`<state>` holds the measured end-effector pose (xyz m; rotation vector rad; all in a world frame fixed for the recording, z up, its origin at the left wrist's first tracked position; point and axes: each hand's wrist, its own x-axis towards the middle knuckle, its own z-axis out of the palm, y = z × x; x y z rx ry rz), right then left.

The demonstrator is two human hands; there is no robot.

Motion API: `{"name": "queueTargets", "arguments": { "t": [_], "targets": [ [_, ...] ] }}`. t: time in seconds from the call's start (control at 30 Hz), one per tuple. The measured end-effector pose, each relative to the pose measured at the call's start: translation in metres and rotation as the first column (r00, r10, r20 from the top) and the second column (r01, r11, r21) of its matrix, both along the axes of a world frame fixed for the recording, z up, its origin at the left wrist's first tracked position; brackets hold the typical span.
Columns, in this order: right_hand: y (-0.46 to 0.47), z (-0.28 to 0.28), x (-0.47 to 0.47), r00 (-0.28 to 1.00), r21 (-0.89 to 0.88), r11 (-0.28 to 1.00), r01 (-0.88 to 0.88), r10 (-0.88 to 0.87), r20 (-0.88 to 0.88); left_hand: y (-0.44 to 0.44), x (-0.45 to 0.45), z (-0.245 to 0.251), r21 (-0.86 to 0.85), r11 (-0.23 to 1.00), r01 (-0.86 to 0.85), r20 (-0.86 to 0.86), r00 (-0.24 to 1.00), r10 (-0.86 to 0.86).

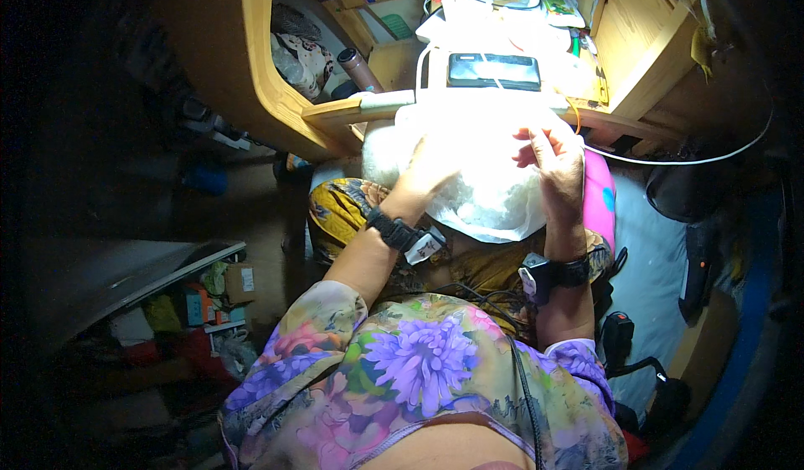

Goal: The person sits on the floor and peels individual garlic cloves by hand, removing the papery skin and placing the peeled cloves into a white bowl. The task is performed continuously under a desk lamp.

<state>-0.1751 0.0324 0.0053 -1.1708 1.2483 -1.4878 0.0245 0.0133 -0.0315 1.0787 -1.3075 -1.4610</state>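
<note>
Strong lamp light washes out the middle of the view. My left hand (438, 159) is over a translucent white plastic bag (502, 215) on my lap; its fingers vanish in the glare. To its right, my right hand (549, 149) is raised above the same bag, thumb and forefinger brought close together. Whether anything thin is between those fingertips cannot be seen. The bag holds whitish, lumpy contents. Each wrist wears a black strap with a small device.
A smartphone (494, 71) lies on the lit wooden desk (634, 49) ahead. A tumbler (359, 69) leans at the left. A white cable (678, 162) curves off to the right. Boxes (240, 283) and other goods fill the lower left.
</note>
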Motion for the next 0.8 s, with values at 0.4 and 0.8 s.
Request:
{"name": "queueTargets", "arguments": {
  "t": [0.4,0.8],
  "targets": [
    [-0.002,-0.006,-0.004,0.994,-0.013,0.998,-0.056,0.057,0.093,-0.006,-0.055,0.005,-0.657,0.501,0.563,0.751,0.430,0.502],
    [-0.001,0.001,0.000,0.999,-0.004,0.999,-0.036,0.036,-0.017,-0.005,-0.018,0.007,-0.174,0.984,-0.035,-0.154,0.988,0.008]
  ]
}}
